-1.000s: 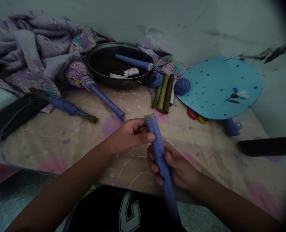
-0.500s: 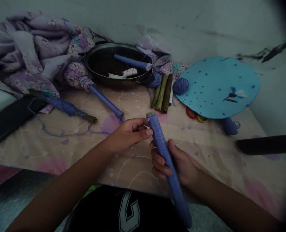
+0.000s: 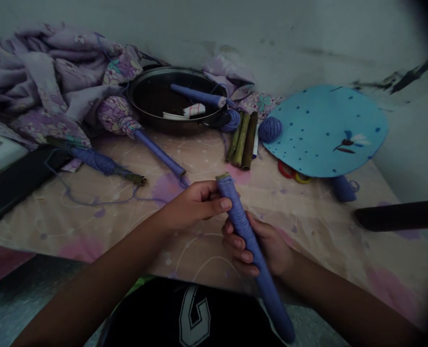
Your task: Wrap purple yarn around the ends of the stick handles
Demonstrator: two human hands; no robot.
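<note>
The right hand [image 3: 257,246] gripped the yarn-wrapped tube [image 3: 250,236], slanting over the table's near edge, while the left hand [image 3: 202,202] pinched near its top. Beyond them lay bare green stalks [image 3: 241,142] (three, side by side), just beside a yarn ball [image 3: 270,129], with the black pan [image 3: 156,99] behind, to the left.

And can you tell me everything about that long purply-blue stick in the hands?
The long, round stick wrapped in purplish-blue thread shows ridged turns near the top and looks smoother lower down. A greenish-brown end pokes out above. It slants down toward the lap. The right hand wraps its middle; the left hand is at its upper part.
</note>
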